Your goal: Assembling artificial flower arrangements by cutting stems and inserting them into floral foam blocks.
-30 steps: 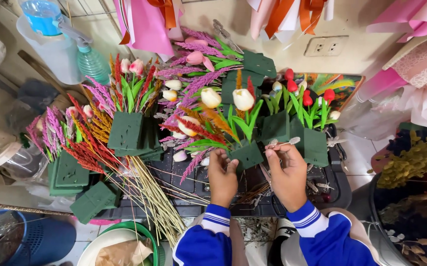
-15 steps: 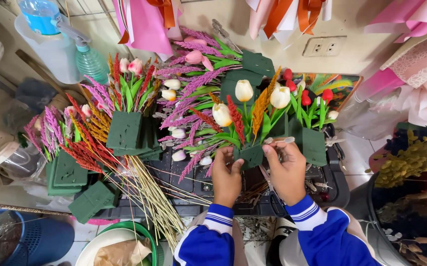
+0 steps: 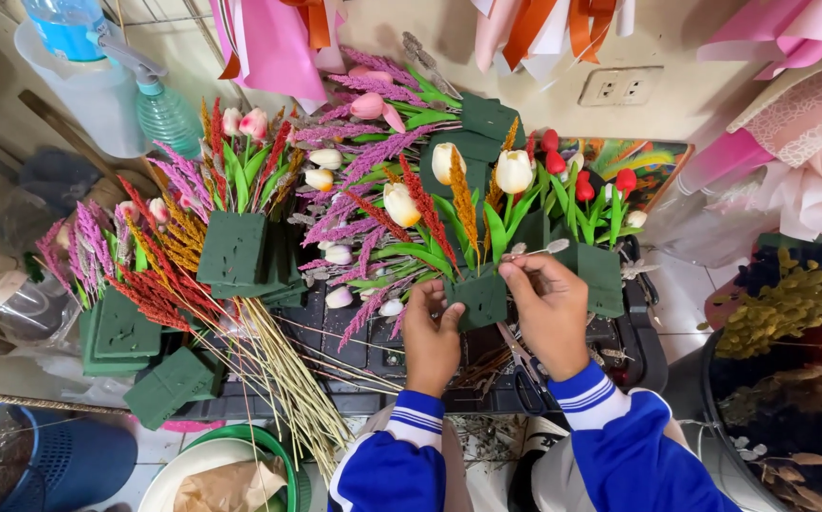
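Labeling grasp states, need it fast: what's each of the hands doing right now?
Left hand: closed on the green foam block, gripping its left side.
Right hand: fingers pinching a thin stem at the block's top.

A beige wall (image 3: 411, 57) is running behind, carrying a white socket plate (image 3: 627, 85); pink and orange wrapping sheets (image 3: 278, 38) are hanging against it, over pale floor tiles (image 3: 676, 284).

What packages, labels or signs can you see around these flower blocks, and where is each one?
Spray bottle: top left, green, clear body, grey trigger.
Big bottle: top left corner, clear with a blue label.
Brown paper bag: bottom left, crumpled, in a green-rimmed bowl.
Colourful printed board: behind the red tulips, orange and green.
No screens.
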